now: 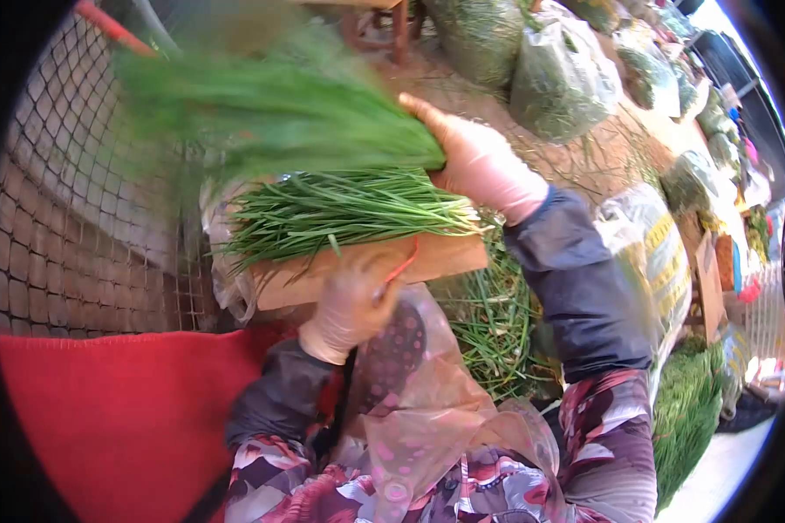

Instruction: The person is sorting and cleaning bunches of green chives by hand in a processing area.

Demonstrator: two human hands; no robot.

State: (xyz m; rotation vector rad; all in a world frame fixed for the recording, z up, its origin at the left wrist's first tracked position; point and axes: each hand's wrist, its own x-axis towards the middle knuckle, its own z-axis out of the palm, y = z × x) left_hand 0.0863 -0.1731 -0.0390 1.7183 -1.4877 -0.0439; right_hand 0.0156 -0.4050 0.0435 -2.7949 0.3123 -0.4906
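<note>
Wire mesh (70, 183) stands left of a board (366, 272); at the board's near edge, the left hand (349, 305) blurs by a red tie (404, 263) (whether closed on it, one cannot tell). Over the far side, a raised bunch of green stalks (305, 122) could fan apart should its one-end grip slacken; its long axis runs sideways, tips left, base clamped in the right hand (480, 161).

Yellow markings (665, 237) on the plastic sack (630, 207) cannot be read.

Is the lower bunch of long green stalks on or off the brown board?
On: the lower green stalks rest along the brown board.
</note>
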